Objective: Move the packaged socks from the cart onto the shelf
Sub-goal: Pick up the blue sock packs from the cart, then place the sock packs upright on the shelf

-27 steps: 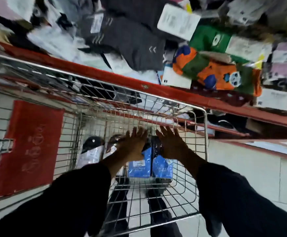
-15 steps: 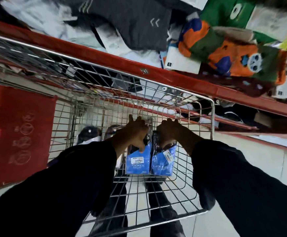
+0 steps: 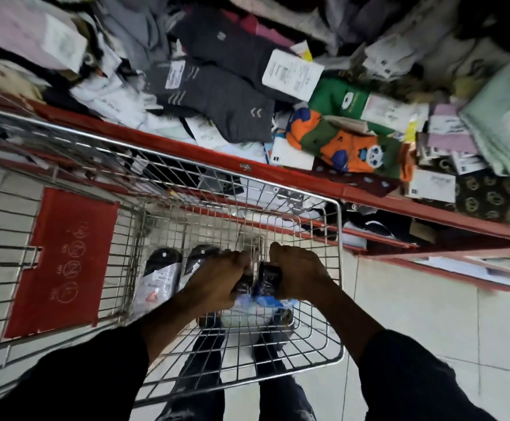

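Nearest: dark sleeves, forearms reaching down into the wire cart (image 3: 337,299).

Left hand (image 3: 217,282) and right hand (image 3: 300,273) sit side by side, low in the basket, fingers of both clenched over the dark tops of the blue packs (image 3: 265,294). How many packs are in the bundle: cannot tell, hands cover most of it. Packs look just clear of the basket floor, not certain.

Two more packs (image 3: 159,279), black and white, lie just left of the left hand, untouched, in the cart.

Judgement on the step: this is the lift-out. To do it well:
- keep both hands pressed toward each other so the slick film packs do not slide out between them;
- bring the bundle straight up before going forward, so it passes the far cart wall without catching the wire;
- clear the red shelf lip (image 3: 247,167), which runs just beyond the cart.

Far: shelf (image 3: 429,205) is already heaped with loose socks and cards, grey socks (image 3: 226,107) left, panda socks (image 3: 350,147) right. Little flat room shows; set the packs down on the heap, back from the lip, so they do not slip off.
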A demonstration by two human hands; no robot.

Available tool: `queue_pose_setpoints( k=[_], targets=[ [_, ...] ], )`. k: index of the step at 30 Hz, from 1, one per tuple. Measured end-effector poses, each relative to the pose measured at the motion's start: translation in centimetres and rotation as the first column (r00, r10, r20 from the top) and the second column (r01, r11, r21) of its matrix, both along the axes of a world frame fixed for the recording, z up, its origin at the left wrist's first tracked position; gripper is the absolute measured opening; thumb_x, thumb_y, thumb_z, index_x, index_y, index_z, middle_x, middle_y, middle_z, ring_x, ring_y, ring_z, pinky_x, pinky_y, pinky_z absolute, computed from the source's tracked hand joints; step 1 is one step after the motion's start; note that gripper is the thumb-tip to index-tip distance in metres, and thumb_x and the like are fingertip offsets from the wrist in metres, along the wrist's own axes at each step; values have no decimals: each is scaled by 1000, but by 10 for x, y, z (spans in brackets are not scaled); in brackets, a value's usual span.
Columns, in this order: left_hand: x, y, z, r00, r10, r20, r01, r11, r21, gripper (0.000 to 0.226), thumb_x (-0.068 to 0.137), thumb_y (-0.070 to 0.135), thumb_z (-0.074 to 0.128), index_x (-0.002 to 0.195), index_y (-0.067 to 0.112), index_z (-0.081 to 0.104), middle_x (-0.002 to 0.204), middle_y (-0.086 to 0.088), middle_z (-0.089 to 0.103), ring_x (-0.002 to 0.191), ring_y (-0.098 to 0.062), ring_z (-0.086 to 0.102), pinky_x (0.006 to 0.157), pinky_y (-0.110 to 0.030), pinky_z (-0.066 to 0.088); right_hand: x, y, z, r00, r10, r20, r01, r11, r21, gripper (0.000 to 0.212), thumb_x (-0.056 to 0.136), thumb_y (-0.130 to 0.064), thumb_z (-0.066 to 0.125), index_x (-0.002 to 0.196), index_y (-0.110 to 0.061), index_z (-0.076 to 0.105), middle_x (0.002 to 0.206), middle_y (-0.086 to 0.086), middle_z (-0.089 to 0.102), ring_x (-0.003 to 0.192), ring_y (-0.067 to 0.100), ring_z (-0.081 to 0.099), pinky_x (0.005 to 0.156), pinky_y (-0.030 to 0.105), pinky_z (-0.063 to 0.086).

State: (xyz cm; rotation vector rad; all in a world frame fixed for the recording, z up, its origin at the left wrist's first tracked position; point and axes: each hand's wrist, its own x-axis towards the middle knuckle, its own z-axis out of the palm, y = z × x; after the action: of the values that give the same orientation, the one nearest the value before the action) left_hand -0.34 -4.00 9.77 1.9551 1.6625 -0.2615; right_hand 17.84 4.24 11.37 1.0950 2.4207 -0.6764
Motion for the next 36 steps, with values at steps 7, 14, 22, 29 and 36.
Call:
queue_pose_setpoints(
  k=[7, 14, 22, 29, 36],
  targets=[
    [-28, 10, 155, 992, 90, -86, -66, 966, 252, 56, 71, 25, 68, 123, 22, 46, 114, -5, 64, 96, -26, 65, 74, -33, 48, -10, 19, 145, 990, -26, -141, 61, 966, 251, 54, 68, -36, 73, 118, -20, 57, 110, 5, 70, 102, 31, 68, 79, 36, 54],
    [-49, 36, 332, 980, 83, -179, 6, 894, 449, 62, 73, 30, 69, 130, 27, 44, 123, 1, 60, 107, -25, 62, 86, -35, 51, -19, 54, 325, 945, 20, -326, 134, 887, 441, 58, 62, -59, 77, 111, -29, 64, 108, -3, 69, 97, 23, 66, 78, 32, 53],
    [-58, 72, 476, 969, 70, -235, 96, 774, 626, 65, 68, 29, 72, 129, 30, 49, 123, 7, 63, 107, -20, 63, 75, -31, 48, -18, 83, 471, 891, 45, -452, 238, 801, 549, 54, 51, -43, 86, 98, -25, 68, 99, -3, 64, 87, 21, 63, 76, 38, 55],
    [-58, 136, 555, 959, 63, -276, 172, 646, 744, 62, 66, 23, 75, 124, 25, 52, 105, 1, 69, 91, -25, 67, 63, -36, 51, -25, 127, 555, 832, 47, -552, 371, 694, 617, 53, 46, -30, 91, 96, -25, 74, 97, 0, 70, 86, 23, 68, 73, 35, 56],
    [-58, 200, 574, 960, 57, -273, 179, 623, 761, 53, 63, 19, 75, 113, 19, 56, 102, -5, 68, 92, -30, 66, 61, -34, 44, -43, 174, 583, 838, -85, -539, 416, 738, 531, 46, 45, -22, 94, 86, -22, 73, 72, -3, 75, 63, 15, 72, 58, 30, 61]
  ],
)
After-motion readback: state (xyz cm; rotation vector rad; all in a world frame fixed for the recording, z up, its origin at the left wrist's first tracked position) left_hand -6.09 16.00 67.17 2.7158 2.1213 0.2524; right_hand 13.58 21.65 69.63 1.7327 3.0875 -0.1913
